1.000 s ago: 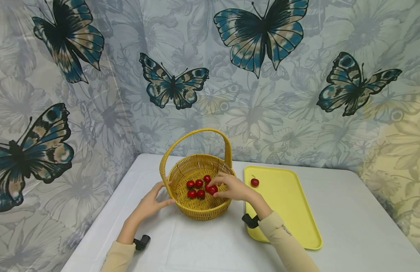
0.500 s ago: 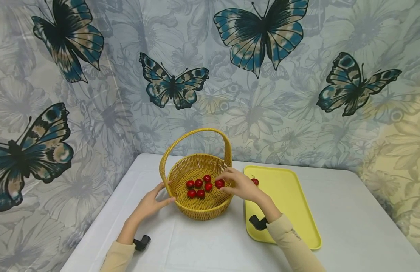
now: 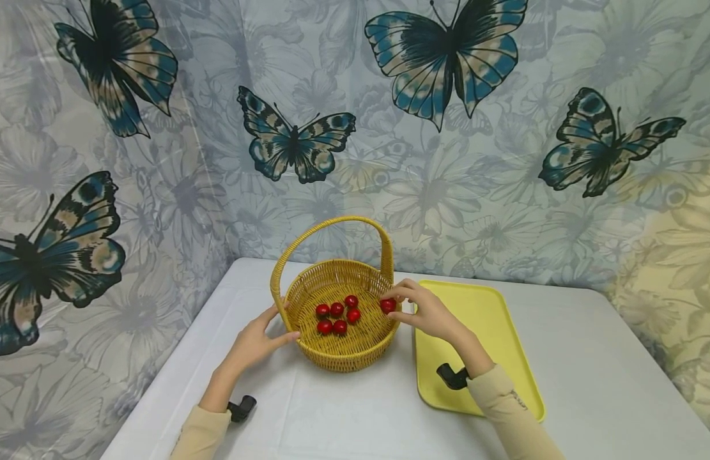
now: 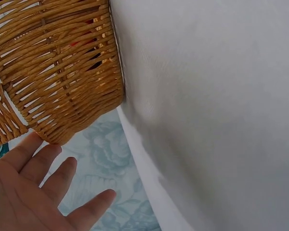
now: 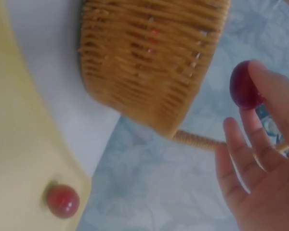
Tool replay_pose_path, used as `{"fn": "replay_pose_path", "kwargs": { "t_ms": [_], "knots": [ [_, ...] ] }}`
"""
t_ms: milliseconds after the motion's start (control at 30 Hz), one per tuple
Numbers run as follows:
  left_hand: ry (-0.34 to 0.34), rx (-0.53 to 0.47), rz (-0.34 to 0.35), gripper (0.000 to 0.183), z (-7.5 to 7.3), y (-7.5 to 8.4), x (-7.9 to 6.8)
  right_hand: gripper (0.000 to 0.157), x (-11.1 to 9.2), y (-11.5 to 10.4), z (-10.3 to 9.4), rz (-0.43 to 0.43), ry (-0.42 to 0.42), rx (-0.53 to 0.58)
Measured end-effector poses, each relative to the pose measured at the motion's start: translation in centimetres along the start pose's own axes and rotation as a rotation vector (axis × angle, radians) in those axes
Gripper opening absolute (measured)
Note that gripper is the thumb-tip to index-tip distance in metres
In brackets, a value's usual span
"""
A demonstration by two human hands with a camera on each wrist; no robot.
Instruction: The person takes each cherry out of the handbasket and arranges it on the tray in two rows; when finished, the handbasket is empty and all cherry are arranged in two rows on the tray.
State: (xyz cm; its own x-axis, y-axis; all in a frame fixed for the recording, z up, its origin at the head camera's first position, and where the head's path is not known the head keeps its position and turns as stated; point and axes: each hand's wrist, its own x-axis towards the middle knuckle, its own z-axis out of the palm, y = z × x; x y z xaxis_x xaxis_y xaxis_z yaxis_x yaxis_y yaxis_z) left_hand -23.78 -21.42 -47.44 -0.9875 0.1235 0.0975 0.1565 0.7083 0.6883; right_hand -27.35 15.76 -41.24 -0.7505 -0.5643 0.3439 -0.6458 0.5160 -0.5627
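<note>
My right hand (image 3: 426,313) pinches a red cherry (image 3: 388,306) between thumb and fingertips, over the right rim of the woven basket (image 3: 343,363). In the right wrist view this cherry (image 5: 244,85) hangs clear of the basket wall. My left hand (image 3: 257,342) touches the basket's left side, thumb at the rim and fingers by the handle base. Its fingers (image 4: 60,180) look spread and fairly straight in the left wrist view. Several cherries (image 3: 337,310) lie inside on the basket floor. Another cherry (image 5: 63,201) sits on the yellow tray, hidden behind my right hand in the head view.
The yellow tray (image 3: 481,358) lies right of the basket, partly under my right forearm. An arched handle (image 3: 346,219) rises over the basket. White cloth covers the table (image 3: 331,415). A butterfly-patterned fabric backdrop (image 3: 308,57) stands behind and to the left.
My right hand has lifted one cherry from the group in the basket and carried it right to the rim. My left hand has stayed at the basket's left side.
</note>
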Motion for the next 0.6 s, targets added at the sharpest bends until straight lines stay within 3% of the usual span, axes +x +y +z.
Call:
{"fn": "replay_pose_path", "kwargs": {
  "t_ms": [600],
  "knots": [
    [-0.017, -0.016, -0.028, 0.087, 0.0, 0.1, 0.0, 0.031, -2.5, 3.2, -2.1, 0.052, 0.088, -0.064]
  ]
}}
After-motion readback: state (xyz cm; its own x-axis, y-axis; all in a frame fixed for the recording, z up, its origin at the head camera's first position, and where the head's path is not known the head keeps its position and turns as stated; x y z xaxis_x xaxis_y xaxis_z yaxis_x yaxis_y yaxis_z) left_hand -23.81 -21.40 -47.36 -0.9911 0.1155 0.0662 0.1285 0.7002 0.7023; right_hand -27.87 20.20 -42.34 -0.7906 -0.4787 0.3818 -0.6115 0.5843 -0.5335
